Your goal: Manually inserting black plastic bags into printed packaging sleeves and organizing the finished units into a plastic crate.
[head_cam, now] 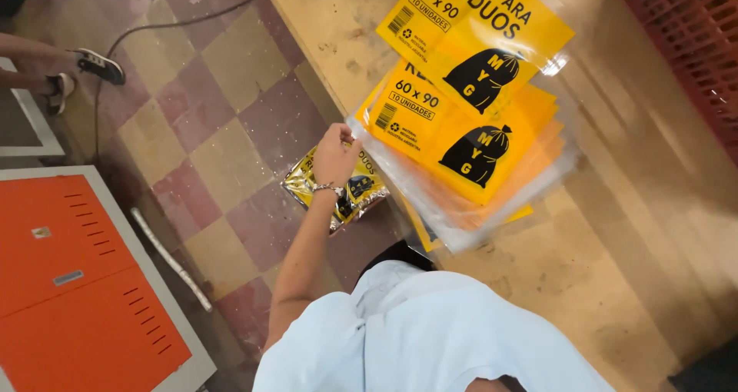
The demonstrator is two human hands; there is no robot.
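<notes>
A stack of flat yellow bag packages (453, 142) in clear wrap lies fanned out on a wooden table (615, 230), overhanging its left edge. My left hand (335, 155), with a bracelet at the wrist, reaches forward from my light blue shirt. Its fingers are pinched on the near left corner of the stack. Below the hand, one more yellow package (361, 192) lies crumpled on the tiled floor beside the table. My right hand is out of sight.
An orange metal cabinet (77, 284) lies at the lower left with a thin metal strip (171, 260) beside it. Another person's feet in sneakers (96, 65) stand at the upper left near a black cable (154, 27). A red plastic crate (692, 46) sits at the upper right.
</notes>
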